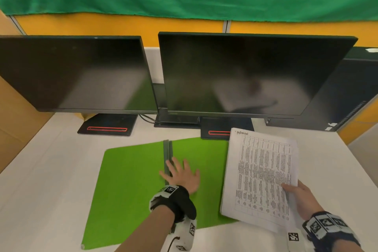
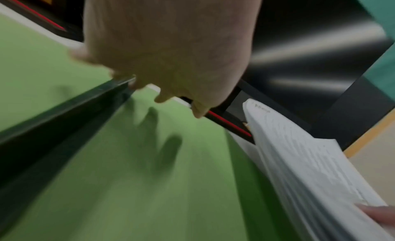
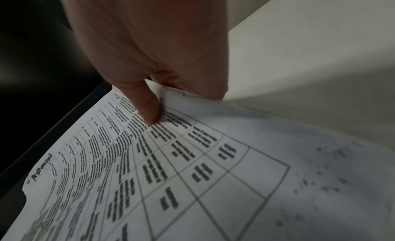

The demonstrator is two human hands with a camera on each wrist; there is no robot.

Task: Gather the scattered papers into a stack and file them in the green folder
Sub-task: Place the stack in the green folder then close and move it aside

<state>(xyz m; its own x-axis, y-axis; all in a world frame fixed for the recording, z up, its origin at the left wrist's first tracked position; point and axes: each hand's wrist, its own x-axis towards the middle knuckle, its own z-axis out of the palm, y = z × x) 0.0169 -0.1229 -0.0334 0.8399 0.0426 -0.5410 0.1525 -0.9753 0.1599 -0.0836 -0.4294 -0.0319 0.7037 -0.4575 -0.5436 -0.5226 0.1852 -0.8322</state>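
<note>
The green folder point(image 1: 131, 186) lies open and flat on the white desk, its dark spine clip point(image 1: 168, 155) running down the middle. My left hand point(image 1: 181, 174) hovers over or rests on the folder near the spine, fingers spread and straight; in the left wrist view the left hand point(image 2: 171, 58) casts a shadow on the folder point(image 2: 128, 177). My right hand point(image 1: 300, 194) pinches the stack of printed papers point(image 1: 259, 178) at its right edge, thumb on top. The stack overlaps the folder's right edge. In the right wrist view the thumb point(image 3: 147, 106) presses on the top sheet point(image 3: 171, 177).
Two dark monitors point(image 1: 75, 73) point(image 1: 245, 75) stand behind the folder, their black bases point(image 1: 106, 125) close to its far edge. A black computer case point(image 1: 347, 92) sits at the back right. The desk point(image 1: 41, 180) ends in orange partitions at the left and right.
</note>
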